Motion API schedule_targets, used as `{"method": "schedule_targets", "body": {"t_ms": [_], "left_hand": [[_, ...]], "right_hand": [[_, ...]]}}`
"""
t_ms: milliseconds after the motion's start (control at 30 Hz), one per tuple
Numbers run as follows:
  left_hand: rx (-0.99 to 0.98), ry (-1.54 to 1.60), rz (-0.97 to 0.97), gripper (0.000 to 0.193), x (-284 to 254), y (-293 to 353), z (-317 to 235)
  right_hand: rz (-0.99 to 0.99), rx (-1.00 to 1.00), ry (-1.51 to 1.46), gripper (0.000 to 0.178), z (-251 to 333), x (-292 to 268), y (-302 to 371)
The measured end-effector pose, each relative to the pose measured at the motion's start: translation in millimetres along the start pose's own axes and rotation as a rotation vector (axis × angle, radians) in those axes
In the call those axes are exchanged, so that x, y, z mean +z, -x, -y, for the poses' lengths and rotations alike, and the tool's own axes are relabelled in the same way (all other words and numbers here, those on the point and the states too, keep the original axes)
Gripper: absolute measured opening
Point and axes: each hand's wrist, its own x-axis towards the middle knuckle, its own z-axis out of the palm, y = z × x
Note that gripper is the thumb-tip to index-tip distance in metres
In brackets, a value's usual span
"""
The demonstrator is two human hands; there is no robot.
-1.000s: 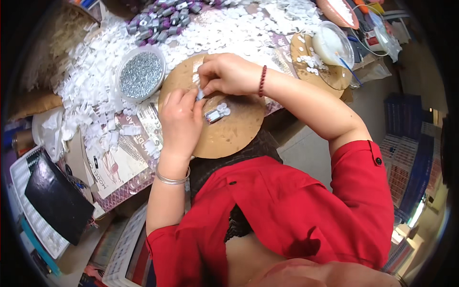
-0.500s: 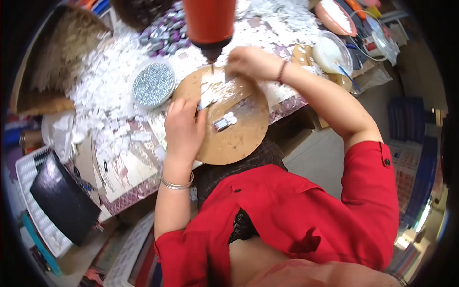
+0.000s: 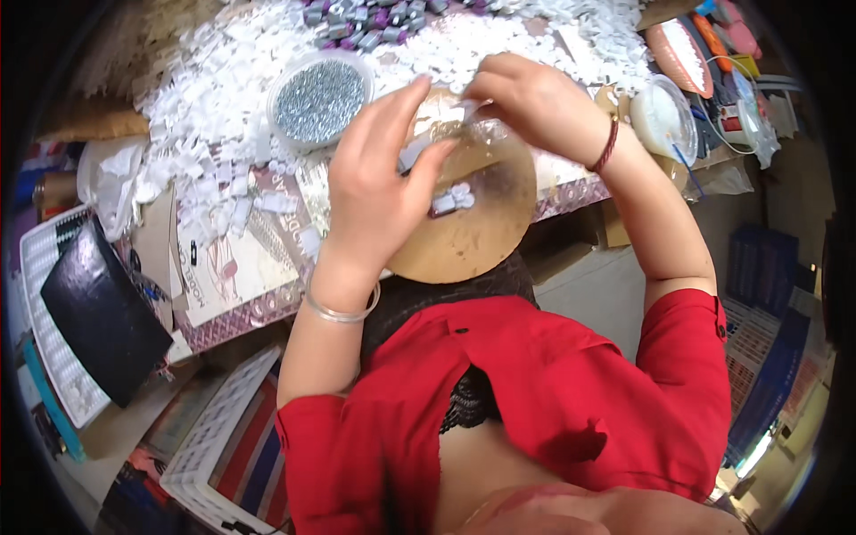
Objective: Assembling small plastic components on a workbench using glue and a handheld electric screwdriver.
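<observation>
My left hand is over the left side of a round brown board, its thumb and fingers curved around a small pale plastic piece. Opposite it, my right hand has its fingertips pinched on a tiny whitish piece above the board's far part. Too little of that piece shows to tell its kind. On the board between the hands lie a small dark-and-grey block and several white round bits. Shiny clear film or tape covers the board's far part.
A round tub of small silvery screws or pins stands left of the board. White plastic parts heap across the table, with grey and purple pieces behind. At right stands a white tub; at left, a white basket.
The red power screwdriver over the board is out of view now. My left hand has moved up and forward, and the right hand has swung slightly right. The camera view has shifted.
</observation>
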Motion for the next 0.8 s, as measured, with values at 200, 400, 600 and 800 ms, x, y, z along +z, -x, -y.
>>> {"method": "schedule_targets", "body": {"t_ms": [200, 400, 600, 800], "left_hand": [[-0.609, 0.877, -0.183, 0.022, -6.0, 14.9, -10.3], [-0.682, 0.746, -0.051, 0.045, -0.3, 75.7, -14.5], [-0.236, 0.082, 0.209, 0.037, 9.9, 75.9, 0.9], [-0.079, -0.065, 0.289, 0.033, 14.4, 71.1, -4.6]], "right_hand": [[-0.413, 0.081, -0.230, 0.037, 73.3, 27.9, 4.4], [-0.234, 0.121, -0.328, 0.033, 75.6, 35.9, 36.6], [-0.082, 0.155, -0.349, 0.027, 60.0, 53.7, 51.1], [0.124, 0.495, -0.534, 0.023, 54.5, 48.5, 54.2]]}}
